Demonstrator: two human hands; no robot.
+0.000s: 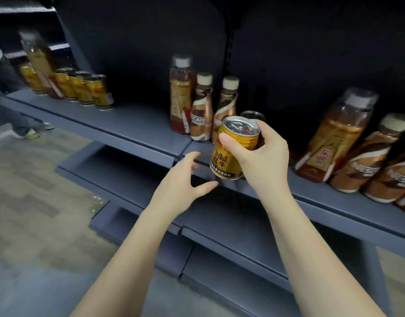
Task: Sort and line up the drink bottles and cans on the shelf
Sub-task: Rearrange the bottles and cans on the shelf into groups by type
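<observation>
The right hand (261, 156) is gripping a tilted gold Red Bull can (226, 156) over the shelf (128, 120) edge. The left hand (185, 179) is hovering at the can's 8 o'clock, fingers spread and holding nothing. Nescafé bottles (201, 110) are standing at its 11 o'clock.

Can (231, 154): gold-yellow body, silver lid, dark lettering, black band with white print at the base, red patch on the side. Shelf (133, 120): flat slate blue-grey, no pattern. Back panel (288, 53): near-black navy. 10 o'clock, row of cans (82, 88): same gold, red marks. 12 o'clock, tall bottle (181, 97): amber-brown liquid, white cap, gold label going red at the bottom. Just right of it, two coffee bottles (201, 108): brown with white swirl, cream caps. 3 o'clock, big bottle (334, 138): amber, gold label, red base. Swirl bottles (361, 165) beside it: copper-brown, white swirls, pale lettering. Floor (25, 191), 8 o'clock: grey-beige plank pattern. Jeans (13, 115), 9 o'clock: blue.
</observation>
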